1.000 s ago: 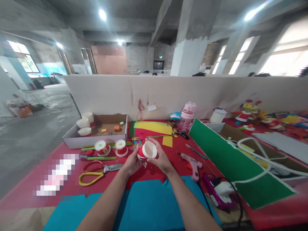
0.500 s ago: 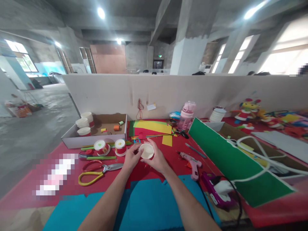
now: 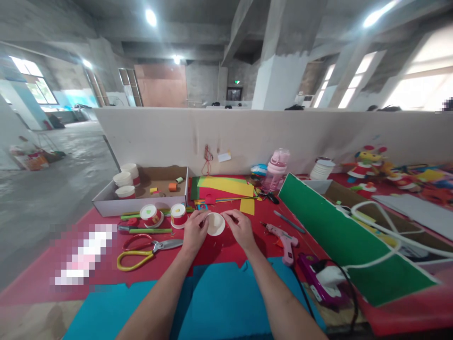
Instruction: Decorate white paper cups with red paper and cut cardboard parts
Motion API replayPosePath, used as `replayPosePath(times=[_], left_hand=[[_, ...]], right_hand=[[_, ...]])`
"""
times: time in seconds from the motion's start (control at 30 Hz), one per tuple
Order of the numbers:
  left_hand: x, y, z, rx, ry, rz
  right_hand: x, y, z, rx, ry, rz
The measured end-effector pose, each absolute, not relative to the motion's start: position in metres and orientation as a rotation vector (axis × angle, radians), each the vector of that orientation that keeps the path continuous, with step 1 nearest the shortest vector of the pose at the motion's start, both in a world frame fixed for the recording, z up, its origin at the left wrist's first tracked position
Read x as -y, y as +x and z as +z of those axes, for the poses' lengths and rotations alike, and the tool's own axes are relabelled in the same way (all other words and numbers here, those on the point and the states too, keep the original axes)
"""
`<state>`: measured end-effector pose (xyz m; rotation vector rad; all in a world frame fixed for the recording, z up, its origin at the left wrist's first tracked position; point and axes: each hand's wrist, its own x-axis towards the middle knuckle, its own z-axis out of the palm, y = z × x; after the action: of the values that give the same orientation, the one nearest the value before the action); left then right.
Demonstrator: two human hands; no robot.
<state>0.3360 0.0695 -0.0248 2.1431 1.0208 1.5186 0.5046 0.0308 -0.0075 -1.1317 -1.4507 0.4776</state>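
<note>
A white paper cup [image 3: 215, 224] shows its round mouth between my two hands, over the red table cover. My left hand [image 3: 195, 230] is closed on the cup's left rim, thumb and fingers together. On the other side my right hand [image 3: 240, 228] has its thumb and fingertips pinched at the upper right rim. Two upturned red-and-white cups, one with a green piece on top [image 3: 150, 216] and one with a yellow piece [image 3: 178, 216], stand left of my left hand. Scissors with red and yellow handles [image 3: 136, 259] lie nearer to me.
A pink glue gun [image 3: 286, 241] and a purple power strip [image 3: 322, 281] with cables lie at right, beside a green-sided box [image 3: 332, 236]. Behind are coloured sheets [image 3: 226, 185], a pink bottle [image 3: 276, 170] and an open carton [image 3: 141, 206] with cups. Blue sheets [image 3: 226, 302] lie in front.
My right hand has drawn its spread fingers in from around the cup to a pinch at its rim. My left hand stays at the left side. The view has shifted slightly.
</note>
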Motion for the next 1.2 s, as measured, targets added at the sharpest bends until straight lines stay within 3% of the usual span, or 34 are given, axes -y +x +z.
replayPosePath(times=[0.37,1.2], left_hand=[[-0.072,0.332,-0.029,-1.073,2.280,1.447],[-0.073,0.333,-0.032,-1.086,2.323,1.399]], right_hand=[[-0.040,0.503,-0.019,1.309,-1.097,0.929],[-0.045,0.506,-0.030,1.428,-1.126,0.942]])
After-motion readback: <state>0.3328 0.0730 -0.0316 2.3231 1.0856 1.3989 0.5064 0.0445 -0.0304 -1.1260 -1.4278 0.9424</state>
